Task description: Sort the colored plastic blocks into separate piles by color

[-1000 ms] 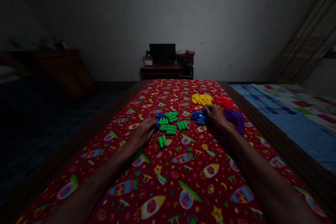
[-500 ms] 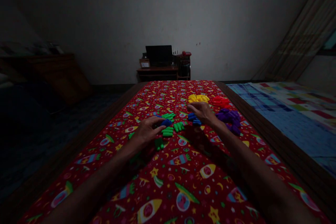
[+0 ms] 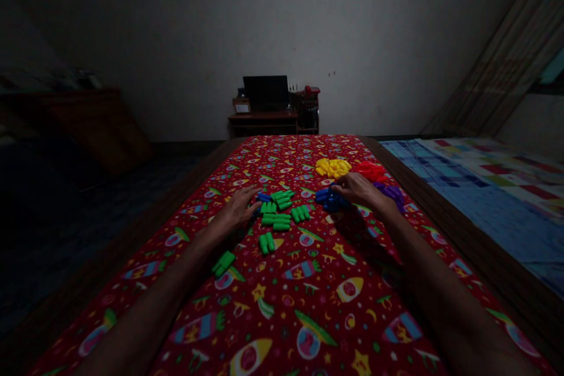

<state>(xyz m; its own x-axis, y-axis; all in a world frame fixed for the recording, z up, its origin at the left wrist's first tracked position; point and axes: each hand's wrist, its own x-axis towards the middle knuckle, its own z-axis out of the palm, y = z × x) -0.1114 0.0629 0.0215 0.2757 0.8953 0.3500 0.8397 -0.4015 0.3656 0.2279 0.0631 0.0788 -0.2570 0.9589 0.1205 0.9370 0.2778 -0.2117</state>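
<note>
My left hand (image 3: 238,209) is at the left edge of a loose group of green toy blocks (image 3: 275,219), each made of joined rounded rods. Its thumb and fingers close around a dark blue block, mostly hidden by the thumb. Another blue block (image 3: 264,197) lies just beyond the fingertips. My right hand (image 3: 359,189) is over a small pile of blue blocks (image 3: 325,196), its fingertips pinched on a blue block at the pile's right side. Part of that pile is in the hand's shadow. Single green blocks (image 3: 223,264) lie nearer to me.
Behind the right hand sit a yellow pile (image 3: 333,168), a red pile (image 3: 371,171) and a partly covered purple pile (image 3: 392,195). All rest on a red patterned cloth (image 3: 304,305). A desk with a monitor (image 3: 266,93) stands by the far wall; blue bedding (image 3: 476,211) is to the right.
My left hand has drawn back leftward with a blue block, uncovering green blocks. My right hand has moved right and down onto the blue pile, now covering part of the purple pile.
</note>
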